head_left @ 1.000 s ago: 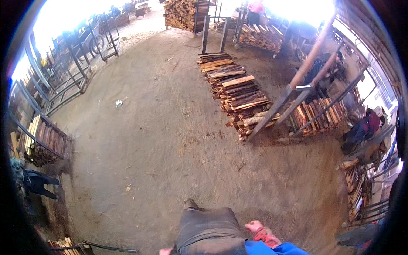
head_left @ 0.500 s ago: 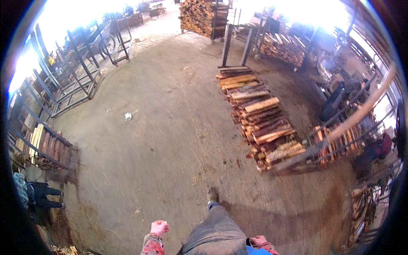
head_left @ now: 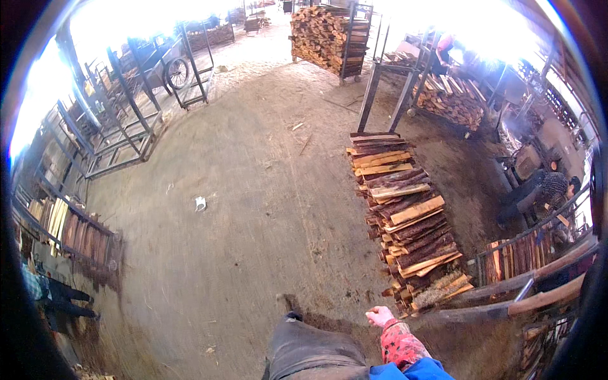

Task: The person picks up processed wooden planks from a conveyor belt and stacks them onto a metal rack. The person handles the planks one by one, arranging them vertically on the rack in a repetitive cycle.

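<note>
Now, going from the biggest thing to the smallest:

- the brown packed-earth floor (head_left: 240, 253) fills most of the view; compared with one second ago the camera has turned and moved forward, so more of the open yard at the top shows
- the long low row of split reddish-brown wood slabs (head_left: 405, 215) lay in the upper middle before; now it runs down the right of centre and its near end is just beside the person, so I judge that the walk has brought the person to this wood
- the dark metal rack frames (head_left: 120, 133) on the left have slid further to the rim, and the tall stack of cut wood in a metal cart (head_left: 326, 35) has come into view at the top
- the long pale wooden pole (head_left: 544, 294), which crossed the picture slantwise before, now lies low at the right edge, behind the end of the row
- the leg in dark grey trousers (head_left: 310, 348) is stepping forward, the dark shoe (head_left: 292, 307) on the ground
- the right hand (head_left: 380, 315), in a red patterned sleeve, has come up beside the leg; it is curled into a loose fist, holds nothing, and is near the end of the row but apart from it
- the left hand showed at the lower edge half a second ago; now it is out of the picture
- the small white scrap (head_left: 201, 203) is on the floor as before
</note>
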Tool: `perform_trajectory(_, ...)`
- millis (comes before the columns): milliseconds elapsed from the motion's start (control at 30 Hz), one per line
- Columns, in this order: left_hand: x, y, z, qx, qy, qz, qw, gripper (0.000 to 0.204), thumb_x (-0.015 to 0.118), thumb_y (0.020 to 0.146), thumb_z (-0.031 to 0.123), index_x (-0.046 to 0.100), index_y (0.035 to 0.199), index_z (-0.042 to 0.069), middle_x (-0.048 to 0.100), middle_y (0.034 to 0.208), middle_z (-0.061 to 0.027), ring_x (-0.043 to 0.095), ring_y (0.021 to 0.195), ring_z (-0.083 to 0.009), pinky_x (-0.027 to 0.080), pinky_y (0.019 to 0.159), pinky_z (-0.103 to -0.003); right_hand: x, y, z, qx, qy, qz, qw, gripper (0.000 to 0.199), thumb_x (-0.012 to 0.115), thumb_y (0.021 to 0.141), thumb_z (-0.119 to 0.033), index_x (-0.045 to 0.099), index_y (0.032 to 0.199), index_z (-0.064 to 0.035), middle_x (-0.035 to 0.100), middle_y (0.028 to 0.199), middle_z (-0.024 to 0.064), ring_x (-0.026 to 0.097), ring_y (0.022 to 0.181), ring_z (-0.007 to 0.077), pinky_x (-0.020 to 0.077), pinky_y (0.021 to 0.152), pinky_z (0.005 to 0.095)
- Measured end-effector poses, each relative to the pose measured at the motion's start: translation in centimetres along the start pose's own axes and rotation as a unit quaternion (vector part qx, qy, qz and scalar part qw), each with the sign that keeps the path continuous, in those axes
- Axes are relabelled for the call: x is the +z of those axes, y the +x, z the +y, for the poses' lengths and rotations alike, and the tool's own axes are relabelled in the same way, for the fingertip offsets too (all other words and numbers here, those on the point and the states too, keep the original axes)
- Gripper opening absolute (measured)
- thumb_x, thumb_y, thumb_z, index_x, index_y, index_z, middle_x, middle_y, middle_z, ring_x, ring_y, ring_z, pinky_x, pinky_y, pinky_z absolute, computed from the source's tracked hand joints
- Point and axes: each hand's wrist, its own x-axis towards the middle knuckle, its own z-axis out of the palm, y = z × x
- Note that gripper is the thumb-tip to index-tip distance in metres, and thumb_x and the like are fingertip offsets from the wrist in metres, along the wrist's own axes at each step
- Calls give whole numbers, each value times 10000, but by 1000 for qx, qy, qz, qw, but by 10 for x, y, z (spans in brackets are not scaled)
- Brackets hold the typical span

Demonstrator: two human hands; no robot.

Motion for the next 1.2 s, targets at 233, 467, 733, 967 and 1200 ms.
perform_trajectory(233, -63, 65, 171, 15, -112, -17, 993, 246, 650, 850, 188, 614, 870, -54, 659, 756, -164, 656, 660, -272, 559, 588, -409, 27, 40, -68, 58, 74, 3, 996, 249, 652, 848, -187, 650, 986, 20, 666, 769, 80, 631, 621, 151, 522, 537, 294)
perform_trajectory(467, -174, 151, 419, 83, -191, -42, 977, 232, 635, 862, 147, 586, 894, -78, 665, 778, -181, 674, 657, -270, 574, 573, -395, 60, 3, -85, 177, 63, 45, 981, 249, 661, 805, -220, 687, 823, 27, 681, 716, 110, 647, 594, 187, 527, 551, 323)
perform_trajectory(733, -190, 213, 625, 134, -202, -13, 970, 224, 622, 868, 142, 584, 954, -62, 667, 799, -158, 664, 654, -229, 565, 546, -348, 59, 80, -131, 128, -45, 23, 990, 371, 636, 768, -370, 721, 905, -36, 693, 721, 77, 661, 673, 193, 527, 670, 323)
perform_trajectory(967, -170, 229, 639, 60, -200, -61, 976, 241, 587, 865, 153, 613, 871, -86, 651, 786, -224, 648, 666, -331, 556, 628, -465, -18, 261, -257, 166, 106, -1, 980, 318, 664, 780, -331, 698, 737, -18, 674, 660, 85, 641, 604, 178, 513, 582, 347)
perform_trajectory(1200, -183, 233, 649, 127, 156, -31, 979, 333, 416, 937, 326, 686, 963, 133, 697, 820, -138, 678, 699, -243, 539, 682, -374, -73, 427, -526, -79, -166, -8, 983, 331, 661, 808, -347, 690, 907, -33, 666, 687, 68, 639, 639, 170, 507, 613, 323)
